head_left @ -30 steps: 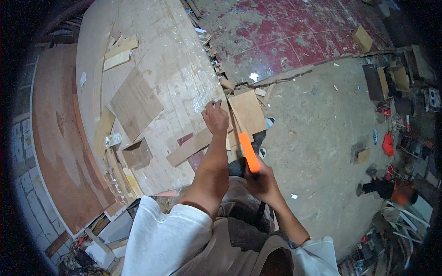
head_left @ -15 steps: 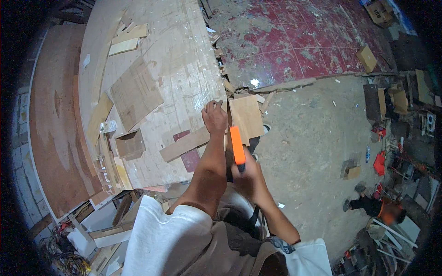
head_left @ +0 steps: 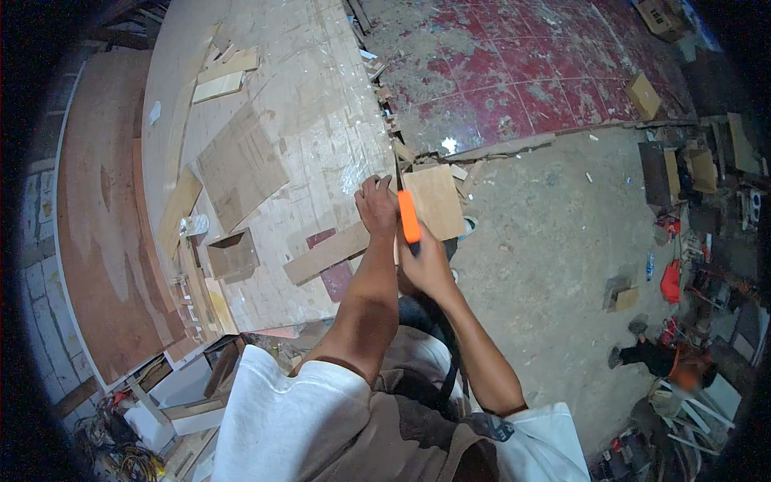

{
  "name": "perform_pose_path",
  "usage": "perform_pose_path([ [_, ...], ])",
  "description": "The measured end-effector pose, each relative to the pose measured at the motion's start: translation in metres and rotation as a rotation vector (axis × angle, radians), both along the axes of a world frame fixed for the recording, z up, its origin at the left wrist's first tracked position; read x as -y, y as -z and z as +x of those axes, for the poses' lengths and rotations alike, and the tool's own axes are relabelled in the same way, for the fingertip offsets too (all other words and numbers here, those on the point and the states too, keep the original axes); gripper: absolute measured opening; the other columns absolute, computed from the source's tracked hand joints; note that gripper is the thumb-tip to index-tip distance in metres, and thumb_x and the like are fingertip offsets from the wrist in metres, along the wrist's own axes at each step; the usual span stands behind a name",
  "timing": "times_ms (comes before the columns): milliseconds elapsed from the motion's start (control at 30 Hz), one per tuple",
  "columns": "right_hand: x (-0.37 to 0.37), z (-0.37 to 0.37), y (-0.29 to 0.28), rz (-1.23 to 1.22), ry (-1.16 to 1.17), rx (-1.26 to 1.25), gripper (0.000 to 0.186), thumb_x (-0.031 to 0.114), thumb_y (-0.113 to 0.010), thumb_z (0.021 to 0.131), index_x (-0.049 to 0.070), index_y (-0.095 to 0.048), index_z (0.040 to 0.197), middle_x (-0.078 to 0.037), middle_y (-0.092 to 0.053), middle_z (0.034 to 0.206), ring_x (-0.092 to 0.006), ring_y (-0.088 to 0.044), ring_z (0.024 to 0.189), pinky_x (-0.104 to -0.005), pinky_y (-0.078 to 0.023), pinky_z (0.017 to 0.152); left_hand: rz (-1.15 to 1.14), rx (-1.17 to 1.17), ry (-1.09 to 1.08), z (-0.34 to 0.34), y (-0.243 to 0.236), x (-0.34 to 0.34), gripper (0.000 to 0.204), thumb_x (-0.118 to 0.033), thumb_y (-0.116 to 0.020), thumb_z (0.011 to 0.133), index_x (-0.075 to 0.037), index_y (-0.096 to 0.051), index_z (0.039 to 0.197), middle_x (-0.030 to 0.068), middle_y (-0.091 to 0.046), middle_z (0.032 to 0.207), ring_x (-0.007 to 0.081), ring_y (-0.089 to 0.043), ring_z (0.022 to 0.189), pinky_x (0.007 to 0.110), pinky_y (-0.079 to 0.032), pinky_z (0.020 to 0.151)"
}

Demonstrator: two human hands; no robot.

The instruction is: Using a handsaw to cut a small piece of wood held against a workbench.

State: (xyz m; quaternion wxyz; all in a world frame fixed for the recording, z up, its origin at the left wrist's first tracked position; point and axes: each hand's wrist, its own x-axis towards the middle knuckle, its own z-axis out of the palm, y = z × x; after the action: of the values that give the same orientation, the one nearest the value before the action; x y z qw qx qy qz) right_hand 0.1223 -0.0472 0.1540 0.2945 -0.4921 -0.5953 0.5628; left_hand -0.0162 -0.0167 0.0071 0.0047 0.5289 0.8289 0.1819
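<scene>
My left hand [head_left: 376,207] presses down at the right edge of the worktable [head_left: 321,104], its fingers bent. Beneath that hand and forearm lies a narrow wooden plank [head_left: 325,255], slanting across the tabletop. In my right hand [head_left: 427,263] is a tool with an orange and black handle, apparently a hand saw [head_left: 409,215], close beside my left hand at the table edge. Its blade is seen edge-on and can hardly be made out. A square wooden board [head_left: 436,199] sits just right of the saw.
On the table lie a large thin panel [head_left: 241,169], a small open box [head_left: 233,255] and offcuts [head_left: 218,87]. A long brown board [head_left: 108,225] stands farther left. Another person [head_left: 662,361] is at the lower right, near piled scraps. Cardboard boxes [head_left: 692,170] line the right side.
My right hand has pushed the saw forward along the table edge, away from my body. My left hand has stayed in nearly the same spot.
</scene>
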Motion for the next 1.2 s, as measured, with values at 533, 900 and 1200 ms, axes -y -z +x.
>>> perform_pose_path([
  [533,-0.016,0.007,0.02,-0.088,0.04,0.029,0.037,0.003,-0.06,0.085,-0.002,-0.055,0.121,-0.024,-0.066,0.103,-0.0361,-0.066,0.102,-0.0381,-0.049,0.086,0.03,0.045,0.022,0.012,0.004,-0.01,0.033,-0.009,-0.058,0.08,-0.014,-0.07,0.11,0.0068,-0.061,0.109,0.0214,-0.055,0.107,0.037,-0.038,0.089],
  [900,0.051,0.049,-0.033,-0.1,0.025,0.037,0.024,-0.001,-0.058,0.083,-0.004,-0.057,0.107,-0.013,-0.061,0.082,-0.0184,-0.059,0.077,-0.0323,-0.049,0.076,0.0,0.027,-0.026,-0.005,-0.008,-0.003,0.03,-0.01,-0.058,0.08,-0.012,-0.071,0.107,0.008,-0.062,0.109,0.0211,-0.056,0.108,0.036,-0.038,0.089],
  [1200,0.031,0.023,-0.033,-0.149,-0.011,-0.004,0.036,0.006,-0.059,0.086,-0.002,-0.054,0.121,-0.025,-0.065,0.102,-0.0375,-0.065,0.101,-0.0374,-0.049,0.085,0.008,0.004,-0.027,-0.002,-0.003,-0.001,0.031,-0.01,-0.058,0.08,-0.012,-0.072,0.107,0.0075,-0.063,0.106,0.0214,-0.057,0.105,0.037,-0.039,0.088],
])
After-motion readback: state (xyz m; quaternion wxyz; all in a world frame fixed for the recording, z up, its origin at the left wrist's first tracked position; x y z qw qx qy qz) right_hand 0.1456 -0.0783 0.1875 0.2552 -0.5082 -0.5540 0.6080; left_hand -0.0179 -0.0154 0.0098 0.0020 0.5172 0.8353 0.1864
